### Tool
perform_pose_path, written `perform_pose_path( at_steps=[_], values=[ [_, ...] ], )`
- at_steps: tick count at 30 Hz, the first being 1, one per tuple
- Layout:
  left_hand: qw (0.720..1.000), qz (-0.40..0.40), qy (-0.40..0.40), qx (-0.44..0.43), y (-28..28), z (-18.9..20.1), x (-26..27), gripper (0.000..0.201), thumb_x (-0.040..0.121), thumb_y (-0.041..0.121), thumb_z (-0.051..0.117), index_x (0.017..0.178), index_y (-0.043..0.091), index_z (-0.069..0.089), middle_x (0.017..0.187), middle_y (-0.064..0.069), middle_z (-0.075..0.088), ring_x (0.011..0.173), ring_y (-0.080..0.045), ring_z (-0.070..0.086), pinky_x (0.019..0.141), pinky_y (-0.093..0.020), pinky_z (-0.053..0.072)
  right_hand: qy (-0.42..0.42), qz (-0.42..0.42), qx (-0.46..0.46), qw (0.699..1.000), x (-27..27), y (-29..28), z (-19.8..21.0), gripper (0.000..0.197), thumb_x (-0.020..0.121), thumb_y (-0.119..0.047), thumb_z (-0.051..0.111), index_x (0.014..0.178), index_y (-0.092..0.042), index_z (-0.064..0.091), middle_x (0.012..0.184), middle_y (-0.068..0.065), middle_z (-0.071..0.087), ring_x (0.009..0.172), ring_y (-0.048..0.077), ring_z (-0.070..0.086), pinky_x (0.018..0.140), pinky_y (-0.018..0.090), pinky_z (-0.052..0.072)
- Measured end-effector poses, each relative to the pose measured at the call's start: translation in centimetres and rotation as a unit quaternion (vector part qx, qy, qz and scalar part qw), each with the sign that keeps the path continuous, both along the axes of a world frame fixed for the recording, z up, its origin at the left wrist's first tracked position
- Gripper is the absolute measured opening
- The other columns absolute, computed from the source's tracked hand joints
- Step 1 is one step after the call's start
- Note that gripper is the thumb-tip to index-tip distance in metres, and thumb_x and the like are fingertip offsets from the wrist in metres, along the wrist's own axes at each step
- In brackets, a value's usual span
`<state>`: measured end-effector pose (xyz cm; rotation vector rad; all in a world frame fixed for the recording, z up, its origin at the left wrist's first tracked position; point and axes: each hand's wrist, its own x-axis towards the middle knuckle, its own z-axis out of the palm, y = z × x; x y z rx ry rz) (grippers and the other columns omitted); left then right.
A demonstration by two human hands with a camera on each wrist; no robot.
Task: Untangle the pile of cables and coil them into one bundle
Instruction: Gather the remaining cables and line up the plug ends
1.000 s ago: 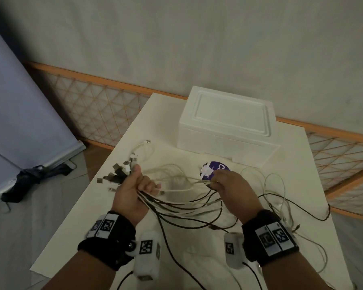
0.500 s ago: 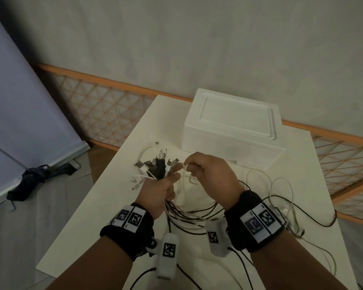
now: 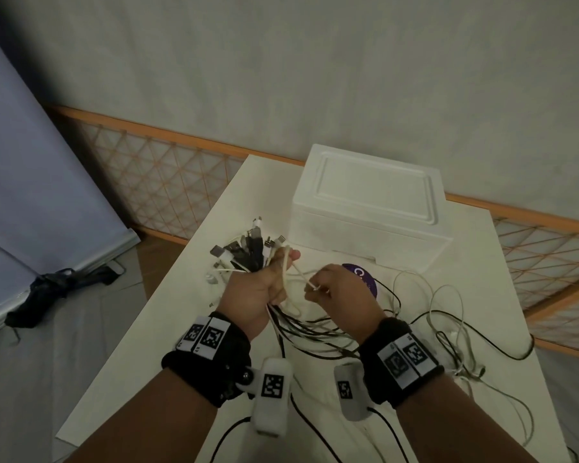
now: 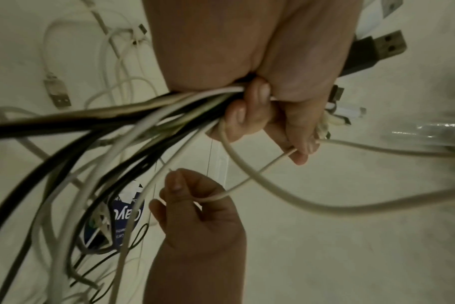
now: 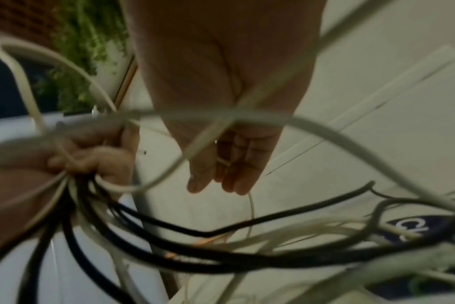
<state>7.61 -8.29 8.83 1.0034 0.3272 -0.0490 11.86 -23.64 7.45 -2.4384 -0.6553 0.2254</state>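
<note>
Above the near half of the white table [image 3: 194,305], left hand [image 3: 253,289] fisted round the gathered cables [image 4: 148,115], plug ends fanned out past the knuckles toward the far edge, loose lengths trailing down and away to the right across the tabletop. Right hand [image 3: 340,297] just beside it, thumb and forefinger pinching a thin white cable [image 4: 249,181] that runs taut back to the left fingertips [image 4: 303,152]. Best, probably, to draw that strand out slowly along its own line, keeping the fist firm on the plugs but slack enough to let one cord slide; to stop and follow any loop that tightens rather than tug, since black and white cords cross thickly below the fist; to lay the freed length alongside the rest before coiling. Behind the hands, a white foam box [image 3: 368,208] with its lid on; beside it a round purple label [image 3: 365,279], half covered by cords. Beyond, a pale wall, an orange lattice rail, a grey-blue screen leaning at left, dark cloth on the floor.
</note>
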Motion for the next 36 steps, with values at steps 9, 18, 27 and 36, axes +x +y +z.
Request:
perform_pose_path(
  at_steps=[9, 18, 27, 36],
  values=[
    [0.981, -0.002, 0.073, 0.181, -0.6, -3.9, 0.5, 0.056, 0.046, 0.045, 0.084, 0.075, 0.002, 0.062, 0.047, -0.001, 0.041, 0.041, -0.014, 0.035, 0.052, -0.032, 0.032, 0.064, -0.063, 0.413, 0.906, -1.7, 1.0, 6.9, 0.016, 0.08, 0.007, 0.066, 0.079, -0.008, 0.07, 0.07, 0.003, 0.07, 0.067, 0.019, 0.068, 0.069, 0.029, 0.057],
    [0.968, -0.007, 0.134, 0.214, 1.0, -6.4, 1.1, 0.013, 0.08, 0.025, 0.076, 0.078, 0.012, 0.075, 0.076, -0.004, 0.073, 0.078, -0.027, 0.059, 0.061, -0.025, 0.057, -0.001, -0.128, 0.524, 0.842, -1.1, -1.9, 9.4, 0.008, 0.085, -0.006, 0.065, 0.087, -0.014, 0.065, 0.082, 0.005, 0.067, 0.067, 0.019, 0.067, 0.07, 0.035, 0.057],
    [0.995, -0.014, 0.018, 0.098, -0.4, -2.7, 0.7, 0.049, 0.053, 0.054, 0.08, 0.083, 0.016, 0.079, 0.084, -0.015, 0.051, 0.041, -0.01, 0.025, 0.048, -0.023, 0.027, 0.129, 0.025, 0.024, 0.991, -0.5, 0.2, 0.4, 0.034, 0.088, -0.022, 0.066, 0.12, -0.015, 0.058, 0.118, 0.004, 0.06, 0.081, 0.014, 0.062, 0.071, 0.025, 0.051],
    [0.976, -0.031, 0.044, 0.212, 0.1, -4.4, 0.9, 0.018, 0.07, 0.019, 0.084, 0.074, 0.035, 0.076, 0.067, -0.009, 0.053, 0.048, -0.016, 0.033, 0.052, -0.03, 0.028, -0.074, 0.023, 0.244, 0.967, -1.9, 0.5, 4.9, 0.022, 0.093, -0.008, 0.047, 0.083, -0.023, 0.059, 0.074, -0.01, 0.063, 0.073, -0.002, 0.059, 0.071, 0.013, 0.046]
  ],
)
